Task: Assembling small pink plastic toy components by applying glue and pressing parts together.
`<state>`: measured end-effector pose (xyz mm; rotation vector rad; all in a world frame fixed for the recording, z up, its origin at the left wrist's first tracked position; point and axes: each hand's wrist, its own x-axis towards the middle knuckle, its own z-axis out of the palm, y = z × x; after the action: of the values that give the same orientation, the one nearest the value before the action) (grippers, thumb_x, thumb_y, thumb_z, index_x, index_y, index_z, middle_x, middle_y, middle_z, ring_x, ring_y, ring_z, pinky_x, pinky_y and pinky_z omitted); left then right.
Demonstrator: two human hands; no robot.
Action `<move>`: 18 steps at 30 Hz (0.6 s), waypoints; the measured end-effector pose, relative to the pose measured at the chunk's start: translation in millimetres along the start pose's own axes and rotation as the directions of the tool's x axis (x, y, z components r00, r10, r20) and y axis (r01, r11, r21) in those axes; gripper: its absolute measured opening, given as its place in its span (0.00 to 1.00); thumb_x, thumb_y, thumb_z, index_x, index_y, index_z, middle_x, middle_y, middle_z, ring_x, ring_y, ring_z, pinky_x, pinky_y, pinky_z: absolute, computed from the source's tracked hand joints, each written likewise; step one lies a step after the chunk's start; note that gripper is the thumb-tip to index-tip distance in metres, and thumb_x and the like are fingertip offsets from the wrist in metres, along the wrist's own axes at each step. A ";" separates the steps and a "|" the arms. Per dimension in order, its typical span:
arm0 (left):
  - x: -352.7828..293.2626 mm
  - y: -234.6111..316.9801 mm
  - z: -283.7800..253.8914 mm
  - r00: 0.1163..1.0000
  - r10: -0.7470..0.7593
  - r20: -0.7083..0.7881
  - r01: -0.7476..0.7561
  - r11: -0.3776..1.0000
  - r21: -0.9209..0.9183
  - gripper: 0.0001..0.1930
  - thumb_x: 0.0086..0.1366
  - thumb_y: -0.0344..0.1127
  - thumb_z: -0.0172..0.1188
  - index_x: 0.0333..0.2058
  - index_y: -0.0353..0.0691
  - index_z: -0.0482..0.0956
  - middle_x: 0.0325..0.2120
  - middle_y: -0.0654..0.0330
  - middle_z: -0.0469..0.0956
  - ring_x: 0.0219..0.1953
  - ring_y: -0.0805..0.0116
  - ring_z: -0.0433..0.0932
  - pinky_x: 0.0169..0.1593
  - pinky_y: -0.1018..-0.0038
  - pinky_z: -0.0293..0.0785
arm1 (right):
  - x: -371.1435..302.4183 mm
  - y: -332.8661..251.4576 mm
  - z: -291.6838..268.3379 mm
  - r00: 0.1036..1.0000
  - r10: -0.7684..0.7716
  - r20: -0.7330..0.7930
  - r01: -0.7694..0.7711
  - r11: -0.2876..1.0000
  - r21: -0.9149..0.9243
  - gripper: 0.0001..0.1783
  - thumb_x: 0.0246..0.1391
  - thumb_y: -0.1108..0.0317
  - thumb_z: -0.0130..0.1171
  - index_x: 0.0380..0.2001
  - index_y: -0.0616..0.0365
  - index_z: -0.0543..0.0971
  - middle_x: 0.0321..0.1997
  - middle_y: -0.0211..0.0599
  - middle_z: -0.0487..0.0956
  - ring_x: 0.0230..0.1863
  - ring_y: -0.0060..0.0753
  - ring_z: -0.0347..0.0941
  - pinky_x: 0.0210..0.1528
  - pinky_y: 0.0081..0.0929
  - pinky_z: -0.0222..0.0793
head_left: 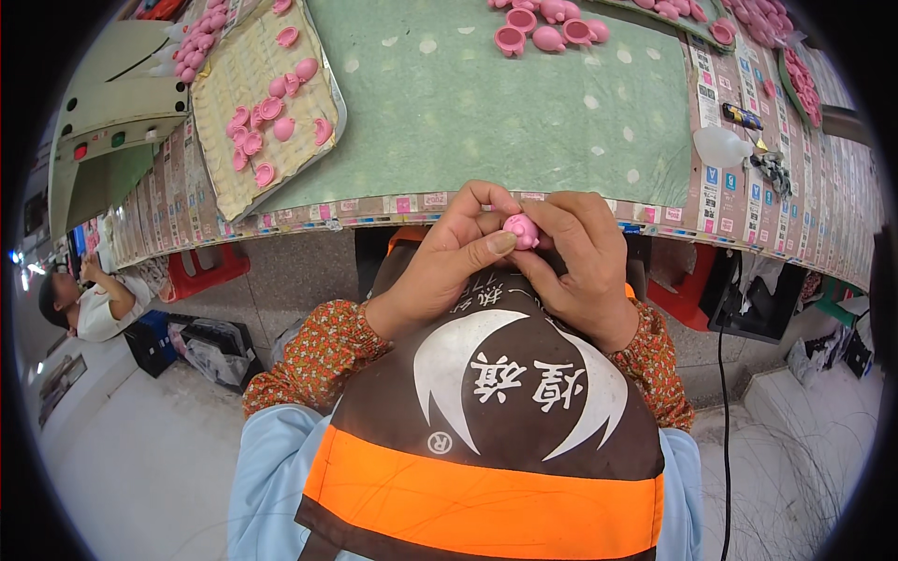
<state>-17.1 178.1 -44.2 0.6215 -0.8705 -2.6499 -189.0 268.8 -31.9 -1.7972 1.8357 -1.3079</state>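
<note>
A small round pink toy figure (522, 231), with bumps like a snout or ears, is held between both my hands just in front of the table edge. My left hand (465, 236) pinches it from the left, the thumb lying along its near side. From the right, the bent fingers and thumb of my right hand (578, 251) close on it, hiding part of its right side. Both hands are above the dark apron (374, 402) on my lap, close to the green tabletop cover (440, 122).
A cloth-lined tray (220, 178) with several pink pieces lies at left. More pink shells (547, 37) sit at the far middle. On the right are a white squeeze bottle (720, 147) and a dark marker-like tube (742, 116). A machine (122, 112) stands far left; another person (103, 304) sits beyond.
</note>
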 end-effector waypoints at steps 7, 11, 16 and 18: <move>-1.5 -3.3 -2.6 1.000 0.010 0.015 -0.011 0.999 0.032 0.16 0.73 0.29 0.58 0.54 0.42 0.63 0.48 0.61 0.76 0.53 0.76 0.75 0.59 0.76 0.71 | -0.3 1.7 0.9 0.994 -0.107 -0.005 0.107 0.994 -0.003 0.25 0.31 0.75 0.73 0.40 0.63 0.81 0.35 0.40 0.78 0.32 0.44 0.75 0.34 0.37 0.71; -2.5 -5.6 -2.3 1.000 0.024 0.000 -0.024 0.999 0.021 0.16 0.73 0.29 0.58 0.54 0.41 0.64 0.47 0.63 0.76 0.52 0.77 0.75 0.58 0.77 0.71 | 1.2 0.2 0.8 0.983 -0.186 -0.005 0.185 0.979 -0.082 0.23 0.31 0.75 0.71 0.38 0.66 0.81 0.33 0.38 0.78 0.30 0.39 0.74 0.29 0.34 0.69; -3.2 -4.6 1.6 0.999 0.011 -0.036 -0.011 1.000 0.004 0.15 0.73 0.29 0.59 0.54 0.39 0.65 0.46 0.63 0.77 0.51 0.78 0.75 0.58 0.78 0.71 | -3.1 2.1 2.7 0.972 -0.234 -0.020 0.230 0.966 -0.121 0.25 0.30 0.77 0.71 0.39 0.67 0.81 0.36 0.41 0.79 0.29 0.40 0.75 0.28 0.34 0.69; -2.9 -5.8 0.9 0.999 0.017 -0.036 -0.018 1.000 -0.010 0.15 0.73 0.29 0.59 0.54 0.39 0.66 0.46 0.63 0.77 0.51 0.78 0.75 0.58 0.78 0.71 | -1.0 4.4 4.5 0.961 -0.272 -0.042 0.265 0.955 -0.137 0.23 0.31 0.75 0.70 0.38 0.67 0.82 0.34 0.38 0.79 0.28 0.36 0.74 0.26 0.32 0.68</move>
<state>-15.8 184.1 -46.2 0.6540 -0.8483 -2.6176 -188.5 267.0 -38.0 -2.1626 1.7921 -1.3748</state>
